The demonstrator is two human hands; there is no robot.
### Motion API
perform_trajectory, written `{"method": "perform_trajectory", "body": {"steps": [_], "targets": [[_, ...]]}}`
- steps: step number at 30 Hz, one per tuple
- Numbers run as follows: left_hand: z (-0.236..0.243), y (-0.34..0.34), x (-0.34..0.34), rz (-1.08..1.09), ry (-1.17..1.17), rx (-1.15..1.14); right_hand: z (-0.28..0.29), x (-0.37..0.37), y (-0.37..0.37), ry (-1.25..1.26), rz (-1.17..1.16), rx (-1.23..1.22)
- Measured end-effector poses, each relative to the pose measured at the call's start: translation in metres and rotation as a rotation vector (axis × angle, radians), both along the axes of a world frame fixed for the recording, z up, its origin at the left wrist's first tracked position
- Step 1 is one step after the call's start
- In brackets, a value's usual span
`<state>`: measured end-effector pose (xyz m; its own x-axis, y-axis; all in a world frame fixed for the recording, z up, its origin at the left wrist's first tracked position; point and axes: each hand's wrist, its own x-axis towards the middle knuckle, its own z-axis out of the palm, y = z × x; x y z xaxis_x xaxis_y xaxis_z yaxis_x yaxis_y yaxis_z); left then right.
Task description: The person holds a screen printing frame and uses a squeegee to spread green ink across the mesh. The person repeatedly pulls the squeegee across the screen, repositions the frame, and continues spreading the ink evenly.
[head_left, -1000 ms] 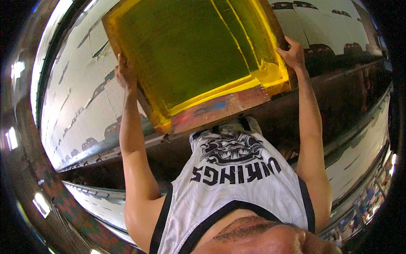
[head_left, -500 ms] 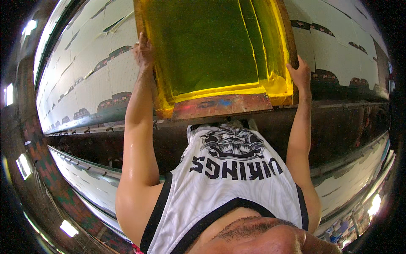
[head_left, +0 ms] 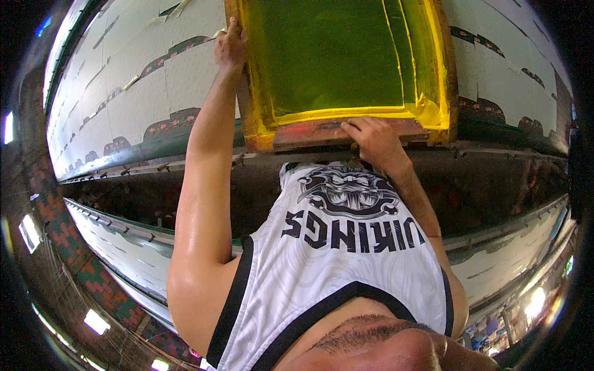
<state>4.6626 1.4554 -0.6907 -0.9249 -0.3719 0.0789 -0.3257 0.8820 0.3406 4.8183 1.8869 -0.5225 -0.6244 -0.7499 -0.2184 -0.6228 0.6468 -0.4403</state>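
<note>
We looked down from our head over our own chest, and in front of us lay a large printing screen (head_left: 337,62), a wooden frame stretched with yellow-green mesh, resting flat on a long table covered in white cloth (head_left: 124,105). The frame filled the upper middle of the view, its near wooden rail stained red and blue and lying just beyond the table's near edge. Our left hand (head_left: 230,44) reached far forward with the arm straight, fingers closed over the frame's left rail near its far end. Our right hand (head_left: 374,137) sat much closer to us, fingers curled over the middle of the near rail and gripping it. On the cloth to both sides of the screen we saw rows of dark printed motifs (head_left: 167,127) with reddish detail, repeating along the table's length. Below the table's edge ran a dark metal rail (head_left: 495,179), and a second white-covered table (head_left: 117,244) stretched beneath it at the lower left. We wore a white sleeveless jersey (head_left: 346,253) with black trim.
</note>
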Motion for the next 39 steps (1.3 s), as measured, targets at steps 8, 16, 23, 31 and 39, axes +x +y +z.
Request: {"method": "perform_trajectory", "body": {"steps": [8, 16, 23, 31, 39], "targets": [[-0.044, -0.023, -0.01, 0.019, 0.204, 0.023, -0.019, -0.059, -0.038, -0.118, -0.128, 0.329], [-0.013, 0.012, -0.018, -0.041, 0.158, 0.103, 0.014, -0.076, -0.033, -0.246, -0.284, 0.311], [0.013, 0.037, -0.012, -0.031, 0.207, 0.185, -0.006, -0.016, -0.029, -0.098, -0.24, 0.306], [-0.025, 0.015, -0.014, -0.098, 0.271, 0.111, -0.03, -0.043, -0.048, 0.199, -0.297, 0.118], [-0.001, 0.029, -0.005, -0.036, 0.134, 0.077, -0.075, -0.261, -0.084, 0.337, -0.239, 0.269]]}}
